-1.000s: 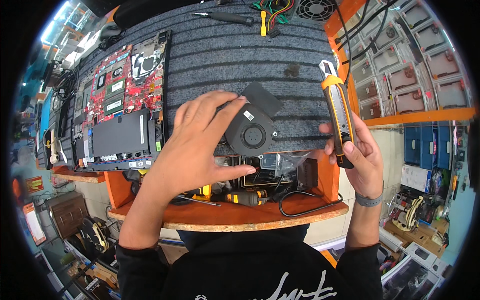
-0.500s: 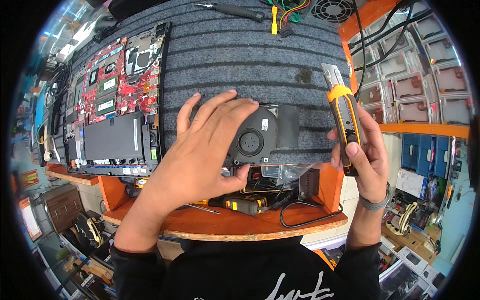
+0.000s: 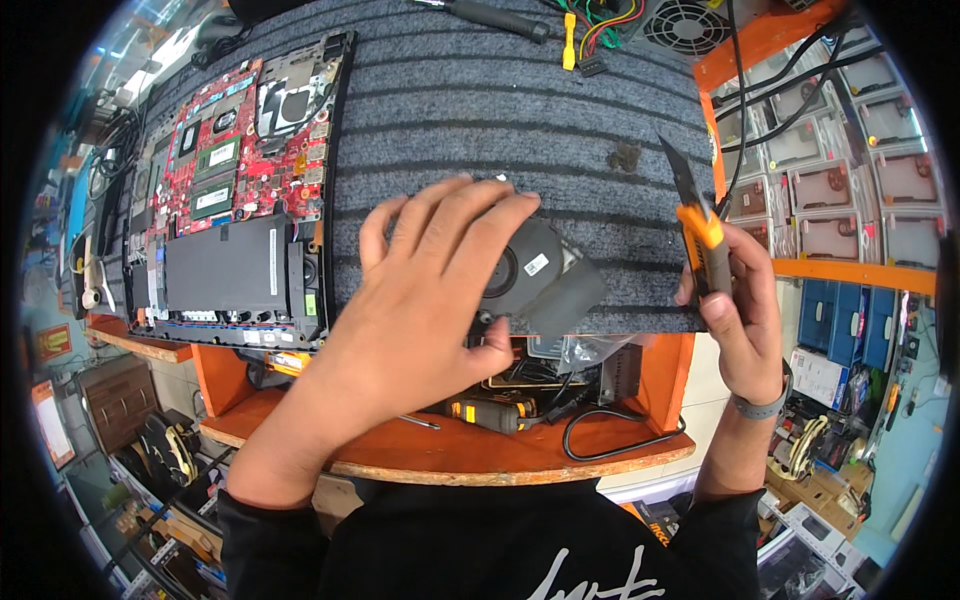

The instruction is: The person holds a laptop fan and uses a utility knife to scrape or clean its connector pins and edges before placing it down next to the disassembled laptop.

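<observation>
My left hand (image 3: 425, 265) is closed on a black laptop cooling fan (image 3: 525, 262) at the front edge of the mat, fingers over its top and thumb at the near side. A thin dark flap (image 3: 574, 300) sticks out from the fan toward the lower right. Part of the fan's round hub is hidden by the fingers. My right hand (image 3: 748, 335) grips a yellow and black utility knife (image 3: 706, 240) upright, its blade out and pointing up and away, apart from the fan.
An opened laptop (image 3: 228, 262) with a red circuit board lies at the left of the grey striped mat (image 3: 460, 110). A screwdriver-like tool (image 3: 495, 20), coloured wires and a metal fan grille (image 3: 687, 27) are at the back. Below, an orange shelf (image 3: 500, 458) holds tools and cables.
The fan has turned clockwise in my left hand, so its flap now points to the lower right. My right hand has shifted slightly right and twisted the knife, showing it more edge-on.
</observation>
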`<action>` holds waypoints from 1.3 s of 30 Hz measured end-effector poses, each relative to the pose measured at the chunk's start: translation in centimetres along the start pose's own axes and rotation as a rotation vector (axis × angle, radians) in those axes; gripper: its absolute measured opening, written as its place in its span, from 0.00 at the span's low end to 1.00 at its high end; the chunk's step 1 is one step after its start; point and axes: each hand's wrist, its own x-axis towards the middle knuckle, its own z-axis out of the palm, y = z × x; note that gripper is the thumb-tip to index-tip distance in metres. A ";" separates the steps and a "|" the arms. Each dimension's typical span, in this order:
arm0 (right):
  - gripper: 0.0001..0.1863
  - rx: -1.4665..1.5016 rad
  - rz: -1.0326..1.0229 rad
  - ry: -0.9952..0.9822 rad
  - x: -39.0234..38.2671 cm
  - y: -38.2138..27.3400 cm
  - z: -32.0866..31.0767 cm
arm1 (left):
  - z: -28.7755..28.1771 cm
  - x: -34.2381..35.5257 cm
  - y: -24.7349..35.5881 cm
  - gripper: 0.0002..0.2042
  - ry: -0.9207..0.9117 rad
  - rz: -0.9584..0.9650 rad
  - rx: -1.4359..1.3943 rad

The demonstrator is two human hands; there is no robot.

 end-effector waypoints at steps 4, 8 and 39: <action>0.29 -0.195 -0.002 -0.084 0.6 -0.9 -0.7 | 0.0 -0.2 0.4 0.46 0.045 -0.114 -0.047; 0.27 -0.470 -0.216 -0.139 2.4 -1.4 -0.8 | 1.1 -0.1 0.1 0.42 0.050 -0.162 -0.013; 0.27 -1.060 -0.477 -0.318 4.6 -3.2 2.7 | 2.1 -1.1 -0.9 0.48 0.174 -0.159 -0.131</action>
